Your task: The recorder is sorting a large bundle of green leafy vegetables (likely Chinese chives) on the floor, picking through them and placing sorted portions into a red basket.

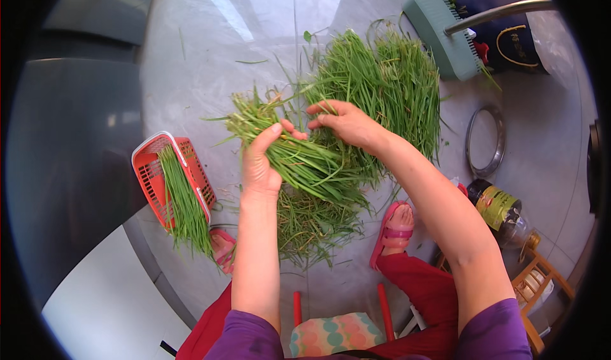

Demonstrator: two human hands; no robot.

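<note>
My left hand [261, 162] is closed around a thick bunch of garlic chives [305, 164], its pale stem ends at the upper left and green leaves trailing to the lower right. Just right of the bunch, my right hand [346, 121] has its fingers apart; a thin green blade crosses them, but no firm hold shows. Under and beyond that hand, a large pile of chives [405, 88] lies on the floor. Loose, partly yellowed trimmings [315, 226] form a heap between my feet. On the left, a red plastic basket [148, 183] contains a bundle of chives [184, 202], leaves hanging over its rim.
A green dustpan-like tool [437, 35] with a metal handle leans by a dark bag [510, 45] at upper right. Below are a metal ring [486, 140], a large labelled plastic bottle [501, 212] and a wooden rack [539, 283]. A dark cabinet [81, 145] borders the left.
</note>
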